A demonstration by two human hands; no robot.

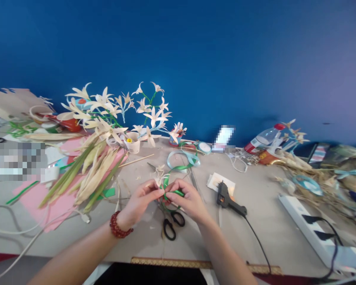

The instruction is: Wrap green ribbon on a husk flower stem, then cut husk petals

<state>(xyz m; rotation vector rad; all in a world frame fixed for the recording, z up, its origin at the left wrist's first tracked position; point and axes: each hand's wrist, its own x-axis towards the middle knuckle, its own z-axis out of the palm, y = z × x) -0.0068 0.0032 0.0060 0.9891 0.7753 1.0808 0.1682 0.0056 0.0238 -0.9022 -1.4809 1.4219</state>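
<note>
My left hand (141, 200), with a red bead bracelet (118, 225) on its wrist, pinches the base of a small cream paper flower (159, 178). My right hand (187, 200) is closed on a green ribbon (174, 192) that wraps the flower's stem. Both hands meet above the middle of the table (255, 221). The ribbon runs back to a loose loop (182, 162). Black-handled scissors (172, 223) lie just under my hands.
A black glue gun (229, 200) with its cord lies to the right. Finished cream flowers (121, 111) and long dried leaves (91, 170) on pink paper fill the left. A white power strip (314, 233), a plastic bottle (262, 140) and dried straw sit at the right.
</note>
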